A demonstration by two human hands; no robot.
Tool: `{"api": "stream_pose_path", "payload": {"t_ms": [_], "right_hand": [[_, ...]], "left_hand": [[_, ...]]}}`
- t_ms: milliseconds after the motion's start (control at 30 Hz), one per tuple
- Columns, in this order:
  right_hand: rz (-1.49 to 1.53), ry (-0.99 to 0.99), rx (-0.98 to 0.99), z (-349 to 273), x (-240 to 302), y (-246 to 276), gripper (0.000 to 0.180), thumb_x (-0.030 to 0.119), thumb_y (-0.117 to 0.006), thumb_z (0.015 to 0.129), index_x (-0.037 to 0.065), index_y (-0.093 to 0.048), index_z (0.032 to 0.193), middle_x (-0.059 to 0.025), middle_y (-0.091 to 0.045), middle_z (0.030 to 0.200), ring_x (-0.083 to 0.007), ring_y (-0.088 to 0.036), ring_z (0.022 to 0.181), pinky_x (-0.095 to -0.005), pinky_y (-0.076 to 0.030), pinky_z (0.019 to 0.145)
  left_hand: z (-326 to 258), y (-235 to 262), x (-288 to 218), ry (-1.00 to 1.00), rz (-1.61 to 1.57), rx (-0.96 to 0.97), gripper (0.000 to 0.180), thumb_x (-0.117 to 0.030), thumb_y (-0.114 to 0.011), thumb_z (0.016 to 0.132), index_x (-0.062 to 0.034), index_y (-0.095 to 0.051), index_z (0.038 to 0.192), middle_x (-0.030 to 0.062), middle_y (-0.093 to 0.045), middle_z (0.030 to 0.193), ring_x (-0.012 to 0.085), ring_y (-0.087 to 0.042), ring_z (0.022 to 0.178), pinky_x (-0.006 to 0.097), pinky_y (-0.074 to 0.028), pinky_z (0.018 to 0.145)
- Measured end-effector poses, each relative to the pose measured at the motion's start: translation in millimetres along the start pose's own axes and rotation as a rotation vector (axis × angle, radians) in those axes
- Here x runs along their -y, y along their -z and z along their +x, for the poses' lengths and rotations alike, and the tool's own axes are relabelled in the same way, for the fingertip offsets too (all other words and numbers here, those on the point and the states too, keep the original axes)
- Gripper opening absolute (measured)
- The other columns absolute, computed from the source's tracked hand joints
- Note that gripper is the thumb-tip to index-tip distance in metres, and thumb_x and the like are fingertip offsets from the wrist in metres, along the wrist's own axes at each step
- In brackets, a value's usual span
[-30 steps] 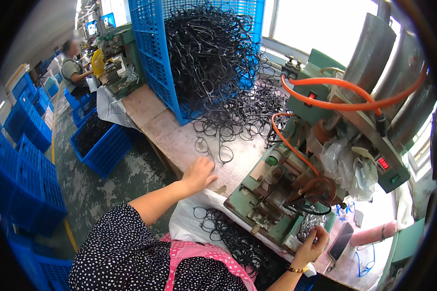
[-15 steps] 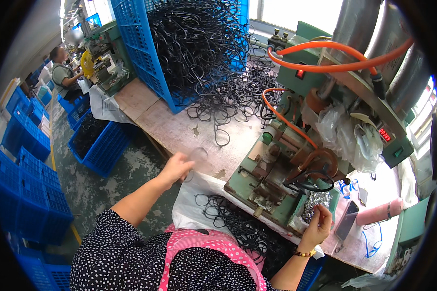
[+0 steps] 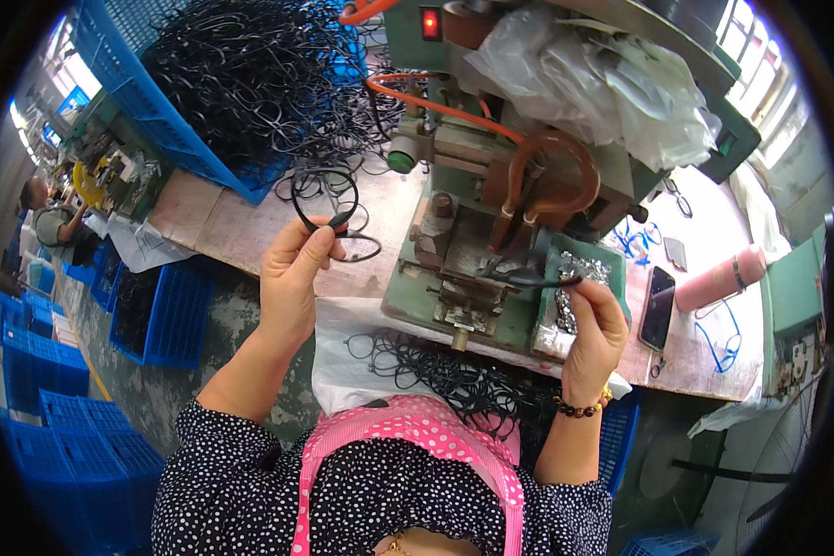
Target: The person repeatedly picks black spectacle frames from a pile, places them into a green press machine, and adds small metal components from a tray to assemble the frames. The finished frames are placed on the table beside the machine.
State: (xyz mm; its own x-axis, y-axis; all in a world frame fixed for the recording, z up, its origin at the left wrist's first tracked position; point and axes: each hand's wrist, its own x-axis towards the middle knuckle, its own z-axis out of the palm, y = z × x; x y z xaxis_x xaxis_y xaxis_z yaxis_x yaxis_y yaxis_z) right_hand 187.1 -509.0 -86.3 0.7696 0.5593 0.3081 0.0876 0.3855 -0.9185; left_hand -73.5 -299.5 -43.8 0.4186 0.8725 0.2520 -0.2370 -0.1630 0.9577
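My left hand (image 3: 292, 273) is closed, thumb and fingers pinching a looped black cord (image 3: 341, 221) above the near edge of the table. My right hand (image 3: 595, 338) pinches one end of another black strap (image 3: 537, 281). That strap reaches left to the working head of the green bench machine (image 3: 412, 296); its far end is blurred there. Beneath and beside my right fingers stands a green tray (image 3: 613, 278) of small shiny metal pieces (image 3: 565, 310). Several more black cord loops (image 3: 454, 380) lie on white cloth at my lap.
A blue crate (image 3: 148, 120) heaped with black cords (image 3: 241, 83) stands at the back left, some spilling onto the table (image 3: 195, 218). A phone (image 3: 658, 308), pink bottle (image 3: 721, 278) and blue cord (image 3: 727, 347) lie at right. Blue crates (image 3: 93, 445) and a seated person (image 3: 56, 222) are left.
My view has shifted toward the machine. My left hand has raised its cord loop from the table edge. My right hand has left the metal pieces and now grips a strap at the machine.
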Motion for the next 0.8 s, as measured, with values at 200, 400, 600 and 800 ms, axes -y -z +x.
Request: {"api": "stream_pose_path", "payload": {"t_ms": [200, 400, 600, 800], "right_hand": [[0.202, -0.052, 0.108, 4, 19, -46, 0.018, -0.010, -0.063, 0.087, -0.003, -0.072, 0.100, -0.0091, -0.067, 0.105, -0.0171, -0.059, 0.107, -0.0290, -0.043, 0.096], [-0.035, 0.172, 0.140, 8, 7, -68, 0.019, -0.009, -0.064, 0.086, 0.001, -0.072, 0.100, -0.0077, -0.064, 0.099, -0.0223, -0.057, 0.109, -0.0387, -0.039, 0.105], [-0.113, 0.232, 0.118, 7, 2, -72, 0.019, -0.008, -0.064, 0.086, 0.001, -0.072, 0.101, -0.0070, -0.064, 0.097, -0.0237, -0.057, 0.106, -0.0420, -0.038, 0.108], [-0.079, 0.209, 0.083, 8, -1, -75, 0.017, -0.009, -0.065, 0.085, 0.000, -0.069, 0.098, -0.0060, -0.062, 0.098, -0.0217, -0.057, 0.105, -0.0386, -0.039, 0.105]], "left_hand": [[2, -48, -31, -0.186, -0.218, 0.161, 0.023, -0.015, -0.058, 0.101, -0.0012, -0.061, 0.119, 0.0080, -0.069, 0.108, 0.0088, -0.059, 0.084, 0.025, -0.044, 0.077], [19, -70, -37, -0.261, -0.218, 0.218, 0.023, -0.015, -0.056, 0.102, -0.0002, -0.059, 0.120, 0.0084, -0.069, 0.109, 0.0101, -0.061, 0.086, 0.024, -0.046, 0.074], [26, -77, -32, -0.255, -0.203, 0.205, 0.022, -0.014, -0.057, 0.101, -0.0001, -0.060, 0.118, 0.0092, -0.069, 0.109, 0.0116, -0.065, 0.089, 0.023, -0.048, 0.073], [32, -76, -25, -0.292, -0.210, 0.208, 0.019, -0.012, -0.059, 0.100, -0.0004, -0.061, 0.115, 0.0101, -0.070, 0.108, 0.0127, -0.067, 0.087, 0.023, -0.048, 0.072]]}}
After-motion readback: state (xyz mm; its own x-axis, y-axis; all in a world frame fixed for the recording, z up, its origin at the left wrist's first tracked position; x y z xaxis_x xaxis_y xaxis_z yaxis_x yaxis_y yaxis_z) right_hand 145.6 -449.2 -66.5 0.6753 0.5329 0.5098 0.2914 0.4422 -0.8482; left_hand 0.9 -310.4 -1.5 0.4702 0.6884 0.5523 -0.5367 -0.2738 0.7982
